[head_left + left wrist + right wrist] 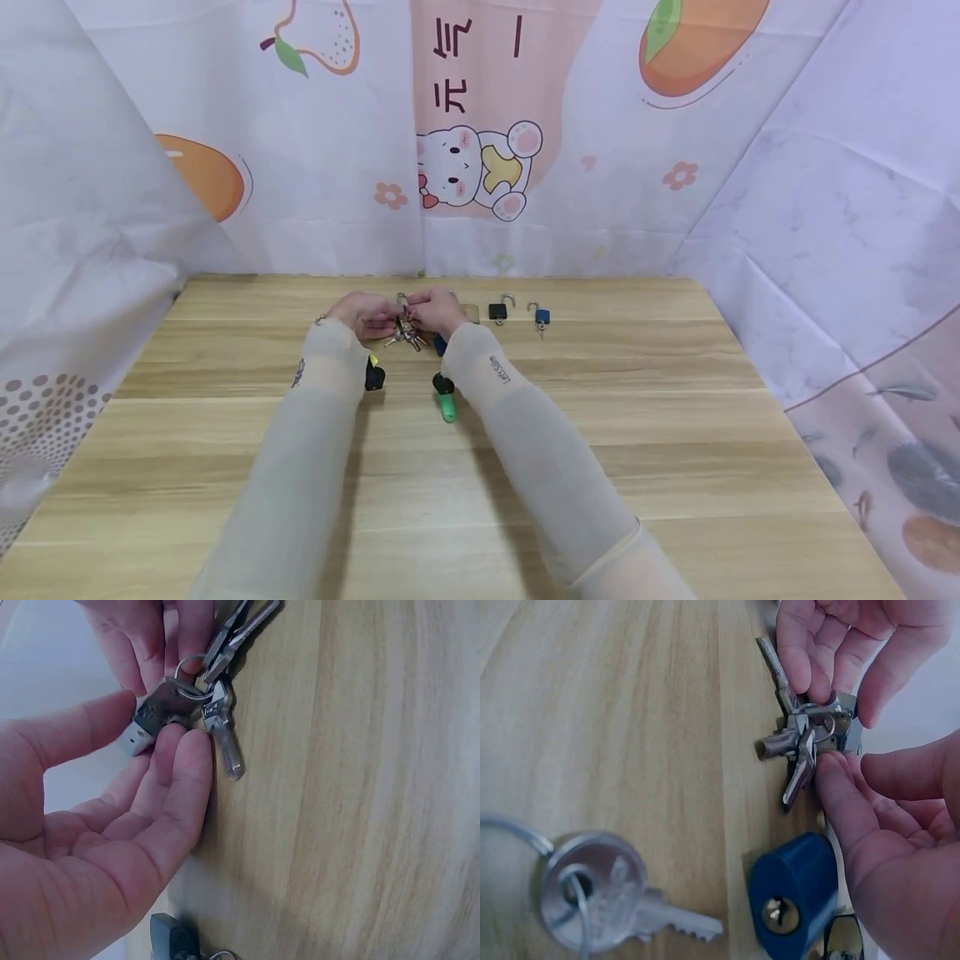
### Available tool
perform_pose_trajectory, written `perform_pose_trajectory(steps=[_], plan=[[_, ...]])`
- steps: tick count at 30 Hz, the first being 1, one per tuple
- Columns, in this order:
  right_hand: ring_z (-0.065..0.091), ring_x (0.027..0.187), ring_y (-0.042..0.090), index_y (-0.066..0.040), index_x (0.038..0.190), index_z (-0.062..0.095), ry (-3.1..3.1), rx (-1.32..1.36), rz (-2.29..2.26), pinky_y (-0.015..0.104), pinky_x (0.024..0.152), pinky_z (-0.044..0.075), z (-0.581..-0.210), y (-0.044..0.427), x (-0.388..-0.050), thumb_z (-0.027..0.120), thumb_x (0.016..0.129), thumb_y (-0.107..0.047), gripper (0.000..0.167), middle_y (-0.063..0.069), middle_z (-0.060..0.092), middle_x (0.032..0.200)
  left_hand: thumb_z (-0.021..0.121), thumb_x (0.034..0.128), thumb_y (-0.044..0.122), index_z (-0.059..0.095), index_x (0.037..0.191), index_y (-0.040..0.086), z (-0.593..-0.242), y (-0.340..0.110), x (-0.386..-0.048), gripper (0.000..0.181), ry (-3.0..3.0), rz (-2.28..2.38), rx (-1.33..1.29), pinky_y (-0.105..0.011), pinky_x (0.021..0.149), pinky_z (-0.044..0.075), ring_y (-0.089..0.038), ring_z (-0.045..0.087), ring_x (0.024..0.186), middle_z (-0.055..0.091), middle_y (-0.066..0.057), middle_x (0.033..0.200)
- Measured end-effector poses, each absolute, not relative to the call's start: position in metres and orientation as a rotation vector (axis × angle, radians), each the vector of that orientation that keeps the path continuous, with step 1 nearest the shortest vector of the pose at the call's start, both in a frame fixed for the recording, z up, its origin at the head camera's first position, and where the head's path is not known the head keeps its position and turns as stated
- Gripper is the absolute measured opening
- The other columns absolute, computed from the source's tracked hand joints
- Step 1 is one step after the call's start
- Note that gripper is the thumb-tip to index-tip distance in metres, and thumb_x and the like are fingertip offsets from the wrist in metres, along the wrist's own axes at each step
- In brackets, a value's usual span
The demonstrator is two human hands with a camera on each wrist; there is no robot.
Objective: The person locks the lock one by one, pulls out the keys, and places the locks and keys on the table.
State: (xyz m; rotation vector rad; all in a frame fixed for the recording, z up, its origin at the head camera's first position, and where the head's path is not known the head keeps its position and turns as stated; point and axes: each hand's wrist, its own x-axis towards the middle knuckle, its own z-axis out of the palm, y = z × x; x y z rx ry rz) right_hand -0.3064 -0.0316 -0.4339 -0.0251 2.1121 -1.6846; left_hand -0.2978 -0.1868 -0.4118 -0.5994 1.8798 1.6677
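Above the far part of the table, my left hand [372, 314] pinches a small padlock [154, 712] between thumb and fingers. From the other side my right hand [438, 311] has its thumb and fingertips on the same padlock. Its shackle [402, 298] sticks up between the hands in the head view. Several metal keys [408, 335] hang below it on a ring; one key [225, 739] shows clearly in the left wrist view. Fingers partly hide the padlock's body. Just by the right hand is a blue padlock [799, 896] with its keyhole showing.
Right of the hands lie a brass-coloured padlock [471, 313], a black padlock [498, 312] with its shackle open, and another blue padlock [542, 317] with a key. Nearer are a black piece with yellow [374, 377] and a black-and-green piece [447, 405]. A patterned curtain [322, 183] hangs behind.
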Motion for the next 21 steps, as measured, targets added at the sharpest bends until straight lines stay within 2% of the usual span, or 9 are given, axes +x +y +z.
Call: perform_pose_trajectory(steps=[4, 10, 11, 13, 17, 19, 21], plan=[[0.066, 0.112, 0.028, 0.007, 0.14, 0.055, 2.02, -0.033, -1.717, 0.033, 0.093, 0.056, -0.431, -0.025, -0.305, 0.056, 0.101, 0.001, 0.039, 0.023, 0.064, 0.128, 0.062, 0.0995, 0.007, 0.057, 0.112, 0.002, -0.412, -0.19, -0.297, 0.014, 1.901, 1.67, -0.551, -0.024, 0.095, 0.053, -0.012, 0.062, 0.08, 0.055, -0.005, 0.099], [0.064, 0.119, 0.03, 0.003, 0.146, 0.048, 2.062, -0.107, -1.672, 0.035, 0.097, 0.055, -0.416, 0.008, -0.309, 0.059, 0.103, -0.011, 0.047, 0.021, 0.063, 0.133, 0.059, 0.1009, 0.004, 0.056, 0.109, 0.001, -0.404, -0.196, -0.297, 0.009, 1.919, 1.765, -0.371, -0.031, 0.104, 0.05, -0.015, 0.062, 0.088, 0.061, -0.007, 0.101], [0.063, 0.12, 0.03, 0.001, 0.147, 0.048, 2.086, -0.117, -1.656, 0.035, 0.098, 0.054, -0.412, 0.016, -0.31, 0.059, 0.104, -0.015, 0.047, 0.019, 0.063, 0.134, 0.059, 0.1009, 0.004, 0.055, 0.11, 0.0, -0.401, -0.195, -0.297, 0.011, 1.931, 1.771, -0.333, -0.033, 0.105, 0.049, -0.016, 0.061, 0.09, 0.06, -0.008, 0.103], [0.061, 0.124, 0.029, -0.002, 0.148, 0.047, 2.121, -0.144, -1.648, 0.036, 0.101, 0.052, -0.403, 0.031, -0.31, 0.059, 0.105, -0.021, 0.048, 0.016, 0.061, 0.137, 0.06, 0.1007, 0.005, 0.053, 0.121, -0.004, -0.395, -0.19, -0.297, 0.024, 1.944, 1.783, -0.27, -0.035, 0.106, 0.048, -0.021, 0.062, 0.1, 0.06, -0.012, 0.112], [0.056, 0.13, 0.031, -0.001, 0.15, 0.045, 2.115, -0.196, -1.717, 0.038, 0.106, 0.048, -0.383, 0.053, -0.303, 0.058, 0.106, -0.025, 0.052, 0.015, 0.057, 0.143, 0.059, 0.1013, 0.005, 0.043, 0.142, -0.011, -0.384, -0.172, -0.293, 0.047, 1.973, 1.811, -0.126, -0.037, 0.106, 0.049, -0.036, 0.056, 0.124, 0.054, -0.026, 0.136], [0.056, 0.13, 0.029, 0.0, 0.15, 0.044, 2.098, -0.213, -1.781, 0.037, 0.106, 0.048, -0.374, 0.061, -0.298, 0.059, 0.105, -0.025, 0.053, 0.016, 0.054, 0.145, 0.06, 0.1012, 0.005, 0.044, 0.143, -0.01, -0.378, -0.16, -0.288, 0.047, 1.976, 1.838, -0.066, -0.036, 0.104, 0.05, -0.039, 0.053, 0.128, 0.051, -0.028, 0.141], [0.056, 0.13, 0.028, 0.0, 0.15, 0.044, 2.103, -0.227, -1.818, 0.036, 0.106, 0.048, -0.368, 0.069, -0.291, 0.059, 0.105, -0.025, 0.053, 0.016, 0.054, 0.145, 0.061, 0.1004, 0.005, 0.049, 0.141, -0.01, -0.375, -0.149, -0.284, 0.045, 1.969, 1.874, -0.018, -0.036, 0.103, 0.051, -0.04, 0.055, 0.127, 0.054, -0.027, 0.139]])
